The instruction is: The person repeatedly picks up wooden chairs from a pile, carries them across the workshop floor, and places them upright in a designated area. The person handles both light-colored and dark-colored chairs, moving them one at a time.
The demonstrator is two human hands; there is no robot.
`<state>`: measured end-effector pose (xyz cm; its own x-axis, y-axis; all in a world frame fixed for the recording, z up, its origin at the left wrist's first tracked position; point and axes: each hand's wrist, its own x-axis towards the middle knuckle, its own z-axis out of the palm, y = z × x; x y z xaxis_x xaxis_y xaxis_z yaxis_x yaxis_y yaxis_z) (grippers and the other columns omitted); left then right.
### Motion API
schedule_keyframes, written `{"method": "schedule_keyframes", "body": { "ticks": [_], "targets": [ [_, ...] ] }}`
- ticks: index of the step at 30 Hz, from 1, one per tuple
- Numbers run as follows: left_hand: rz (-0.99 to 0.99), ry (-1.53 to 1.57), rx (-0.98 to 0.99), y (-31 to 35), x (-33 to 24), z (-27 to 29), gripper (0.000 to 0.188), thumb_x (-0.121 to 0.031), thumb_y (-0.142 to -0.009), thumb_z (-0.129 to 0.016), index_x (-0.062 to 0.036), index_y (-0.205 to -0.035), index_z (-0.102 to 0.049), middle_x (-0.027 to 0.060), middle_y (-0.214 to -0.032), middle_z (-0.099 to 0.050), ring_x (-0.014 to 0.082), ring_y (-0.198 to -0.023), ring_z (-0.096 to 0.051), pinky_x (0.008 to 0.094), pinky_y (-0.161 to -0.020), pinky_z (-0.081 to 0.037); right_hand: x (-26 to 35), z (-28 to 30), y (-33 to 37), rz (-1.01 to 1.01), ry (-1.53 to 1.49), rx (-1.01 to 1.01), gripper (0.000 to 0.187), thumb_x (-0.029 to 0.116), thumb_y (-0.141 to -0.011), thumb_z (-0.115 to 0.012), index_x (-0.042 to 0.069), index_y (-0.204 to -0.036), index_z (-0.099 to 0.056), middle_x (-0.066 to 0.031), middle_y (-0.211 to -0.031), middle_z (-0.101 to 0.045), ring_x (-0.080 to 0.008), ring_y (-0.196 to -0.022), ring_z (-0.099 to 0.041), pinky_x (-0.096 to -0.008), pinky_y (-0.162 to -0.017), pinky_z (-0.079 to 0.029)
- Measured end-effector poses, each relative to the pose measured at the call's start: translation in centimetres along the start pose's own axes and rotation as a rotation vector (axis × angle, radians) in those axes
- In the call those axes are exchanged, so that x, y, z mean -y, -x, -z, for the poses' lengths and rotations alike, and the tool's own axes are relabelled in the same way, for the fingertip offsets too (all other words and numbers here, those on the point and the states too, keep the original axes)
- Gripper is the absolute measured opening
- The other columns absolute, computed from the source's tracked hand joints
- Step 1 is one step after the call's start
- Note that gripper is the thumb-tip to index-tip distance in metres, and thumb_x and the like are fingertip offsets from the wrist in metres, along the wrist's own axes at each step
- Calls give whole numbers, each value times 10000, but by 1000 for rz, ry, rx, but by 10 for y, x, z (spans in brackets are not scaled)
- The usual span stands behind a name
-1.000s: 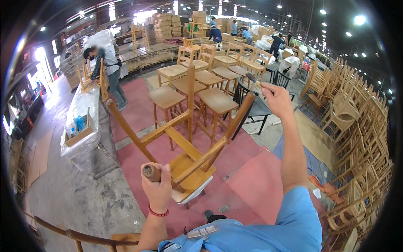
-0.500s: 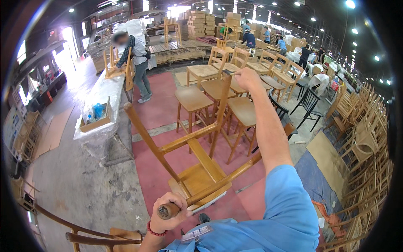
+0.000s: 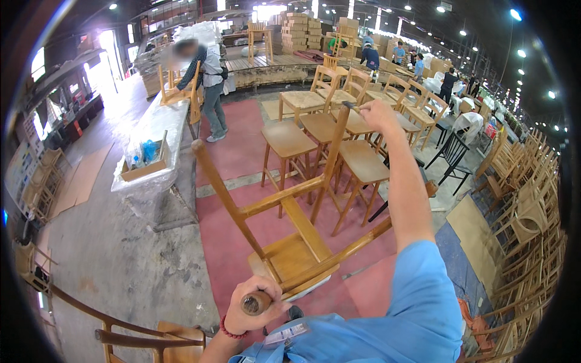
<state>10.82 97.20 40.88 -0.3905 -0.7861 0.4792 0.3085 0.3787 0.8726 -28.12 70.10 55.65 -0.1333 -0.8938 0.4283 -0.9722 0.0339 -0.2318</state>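
Through the head view I count one upturned wooden chair, before the body, four legs raised; two hands, well apart; the left hand wraps the near-left leg, the right hand is clamped on one small dark-tipped tool at the tip of the far-right leg; I judge work on that tip unfinished; whether the other three are done or left, I cannot tell.
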Motion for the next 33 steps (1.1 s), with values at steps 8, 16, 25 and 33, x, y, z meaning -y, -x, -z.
{"method": "schedule_keyframes", "body": {
  "ticks": [8, 16, 25, 33],
  "targets": [
    [77, -127, -57, 1, -3, -6, 260, -96, -736, -767, -65, -845, -533, 26, -736, -564, 107, -671, -541, 261, -607, -443, 15, 19, -4, 96, 191, -2, 252, 224, -834, -556, 93, -996, -699, -154, -984, -668, -325, -931, -627, -393, -833, -483],
    [98, -192, -47, -4, -7, -9, 301, -233, -792, -742, -56, -878, -516, 22, -729, -517, 122, -644, -469, 277, -588, -412, 215, -4, 69, 722, -408, 3, 270, 211, -849, -569, 96, -1074, -665, -149, -964, -677, -289, -909, -639, -329, -820, -475],
    [111, -261, -107, -4, -11, -16, 301, -253, -811, -712, -44, -920, -524, 51, -765, -541, 148, -695, -500, 304, -667, -441, 281, 1, 71, 563, -199, 131, 266, 212, -834, -560, 133, -1052, -690, -146, -1025, -661, -321, -969, -619, -395, -862, -484],
    [81, -262, -194, -7, -22, -23, 259, -197, -794, -727, -58, -879, -525, 16, -760, -544, 110, -705, -508, 280, -664, -443, 283, 2, 65, 615, -128, 188, 267, 206, -828, -574, 126, -1055, -689, -150, -981, -672, -303, -929, -635, -373, -837, -486]
  ]
}}
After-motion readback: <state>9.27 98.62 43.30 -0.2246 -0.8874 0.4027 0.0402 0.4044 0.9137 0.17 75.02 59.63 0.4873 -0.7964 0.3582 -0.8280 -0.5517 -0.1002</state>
